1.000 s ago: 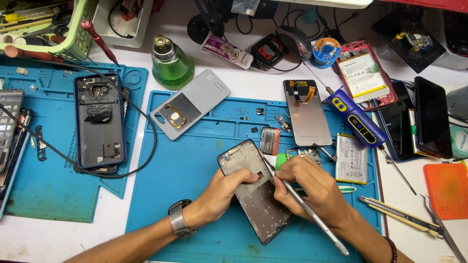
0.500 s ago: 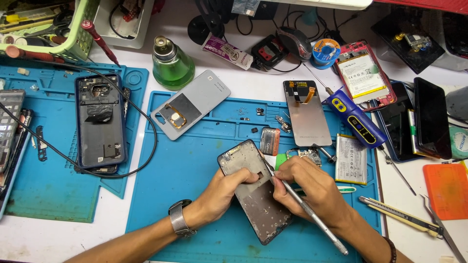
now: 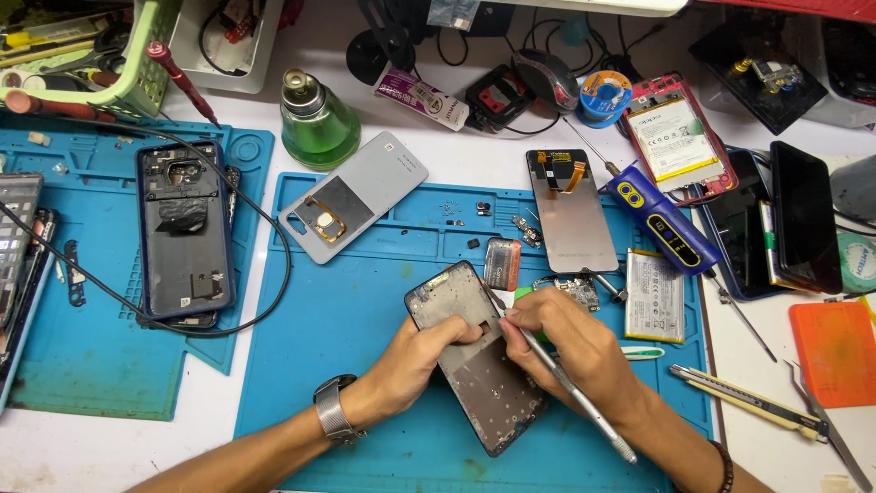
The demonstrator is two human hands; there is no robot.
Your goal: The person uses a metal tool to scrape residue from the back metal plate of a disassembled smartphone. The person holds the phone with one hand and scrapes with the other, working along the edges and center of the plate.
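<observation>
White bench point(image 3: 438, 173) lies under two blue rubbery work mats; the bigger blue mat point(image 3: 347, 319) sits before you. On it lies a bare grey phone frame point(image 3: 479, 361), flat, rectangular and tilted. Your left hand point(image 3: 415, 361) clamps its left edge, thumb curled over the plate. Your right hand point(image 3: 570, 347) pinches a slim metal screwdriver point(image 3: 561, 379), fingers closed tight, its tip touching the frame's upper part. Beyond stand a round green glass bottle point(image 3: 315, 123) and a smooth silver back cover point(image 3: 356, 196).
</observation>
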